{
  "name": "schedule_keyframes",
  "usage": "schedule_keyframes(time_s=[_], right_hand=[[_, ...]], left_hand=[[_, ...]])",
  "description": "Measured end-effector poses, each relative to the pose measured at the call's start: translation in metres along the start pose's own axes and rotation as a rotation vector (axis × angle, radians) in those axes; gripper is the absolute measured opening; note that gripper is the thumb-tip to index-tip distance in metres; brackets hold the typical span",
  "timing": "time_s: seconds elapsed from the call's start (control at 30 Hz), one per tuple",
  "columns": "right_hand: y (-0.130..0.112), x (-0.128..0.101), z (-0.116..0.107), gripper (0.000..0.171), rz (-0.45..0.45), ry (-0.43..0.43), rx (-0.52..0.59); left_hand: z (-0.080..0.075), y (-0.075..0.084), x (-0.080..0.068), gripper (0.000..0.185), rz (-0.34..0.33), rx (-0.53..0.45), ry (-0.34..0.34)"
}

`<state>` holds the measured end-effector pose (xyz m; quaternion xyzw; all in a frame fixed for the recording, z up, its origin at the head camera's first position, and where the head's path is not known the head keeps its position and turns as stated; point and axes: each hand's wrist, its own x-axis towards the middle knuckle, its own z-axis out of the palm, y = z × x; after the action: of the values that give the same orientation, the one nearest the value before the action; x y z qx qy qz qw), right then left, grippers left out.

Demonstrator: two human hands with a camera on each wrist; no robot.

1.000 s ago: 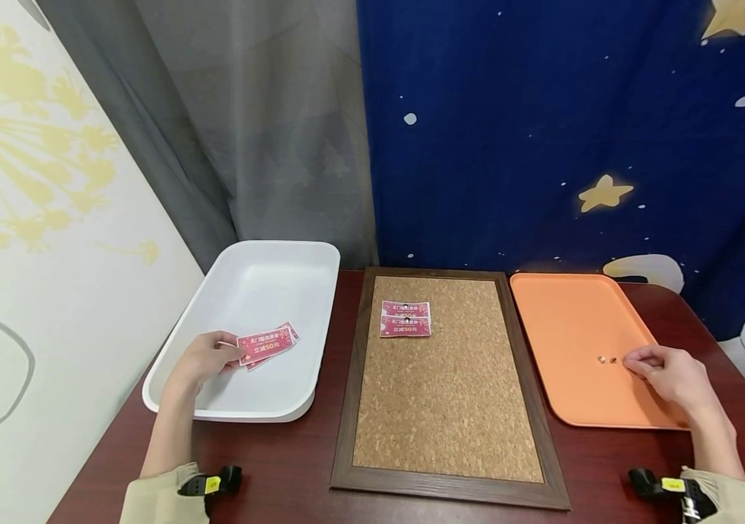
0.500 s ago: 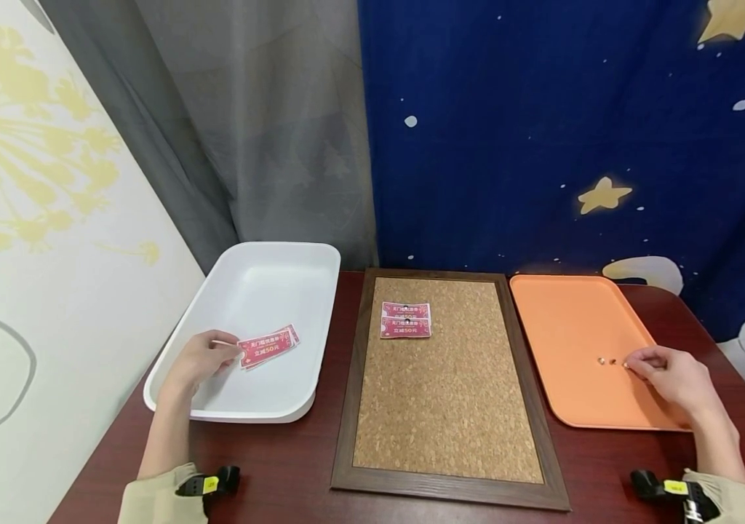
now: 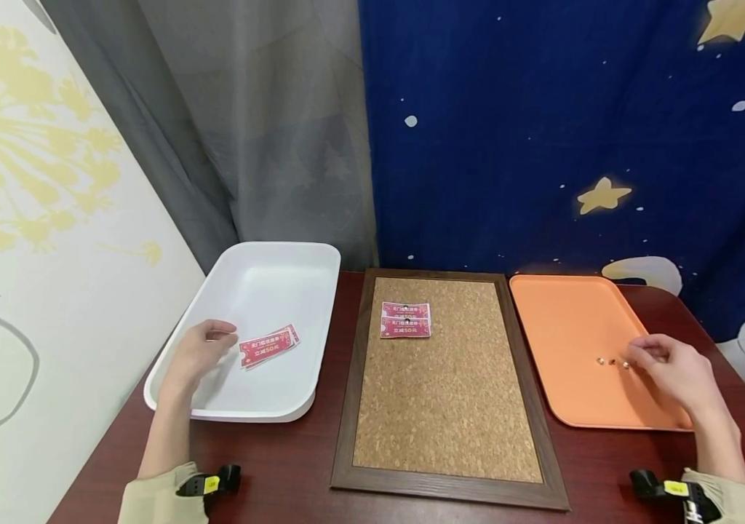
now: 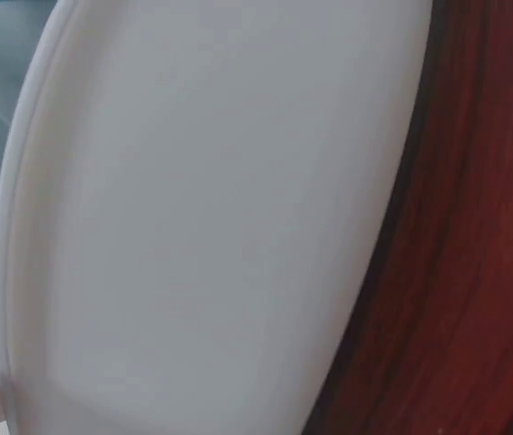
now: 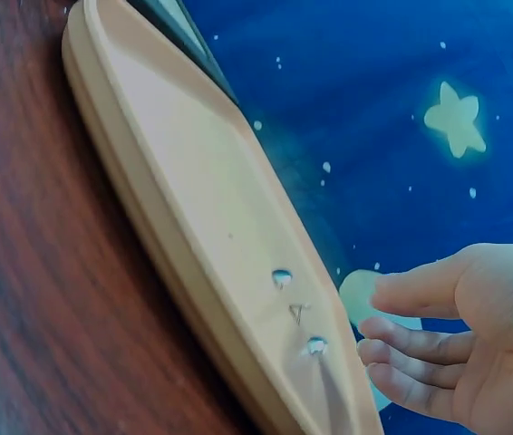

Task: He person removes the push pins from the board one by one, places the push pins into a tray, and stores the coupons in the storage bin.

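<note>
My left hand (image 3: 215, 340) hovers over the white bin (image 3: 261, 273) with relaxed fingers and holds nothing. Its fingertips are just left of the two overlapping red coupons (image 3: 268, 346) on the bin floor. My right hand (image 3: 647, 358) is over the orange tray (image 3: 562, 313). Its fingers are straight and apart, just right of three small push pins (image 3: 611, 362). The right wrist view shows the same open hand (image 5: 392, 331) beside the pins (image 5: 299, 314) on the tray (image 5: 193, 181). In the left wrist view the bin's wall (image 4: 193, 227) fills the frame.
A wood-framed cork board (image 3: 444, 407) lies between the bin and the tray, with two red coupons (image 3: 405, 319) pinned near its top. All of it sits on a dark red table (image 3: 281, 473). A blue star curtain and a grey curtain hang behind.
My left hand let go of the coupon and lifted slightly. My right hand's fingers opened, and a third pin now shows on the tray.
</note>
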<state>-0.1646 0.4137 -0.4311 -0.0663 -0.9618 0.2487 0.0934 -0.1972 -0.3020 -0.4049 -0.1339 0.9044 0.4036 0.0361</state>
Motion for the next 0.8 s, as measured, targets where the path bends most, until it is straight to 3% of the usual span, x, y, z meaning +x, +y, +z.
schedule_keyframes(time_s=[0.23,0.53,0.8], right_hand=[[-0.018,0.0,0.002,0.028,-0.078,0.034,0.048],[-0.05,0.002,0.007,0.026,-0.14,-0.009,0.083],[-0.072,0.002,0.011,0.025,-0.197,-0.029,0.12]], left_hand=[[0.003,0.015,-0.006,0.037,0.079,-0.048,-0.004],[0.01,0.032,-0.013,0.034,0.201,-0.075,-0.053],[0.015,0.046,-0.022,0.033,0.244,-0.099,-0.086]])
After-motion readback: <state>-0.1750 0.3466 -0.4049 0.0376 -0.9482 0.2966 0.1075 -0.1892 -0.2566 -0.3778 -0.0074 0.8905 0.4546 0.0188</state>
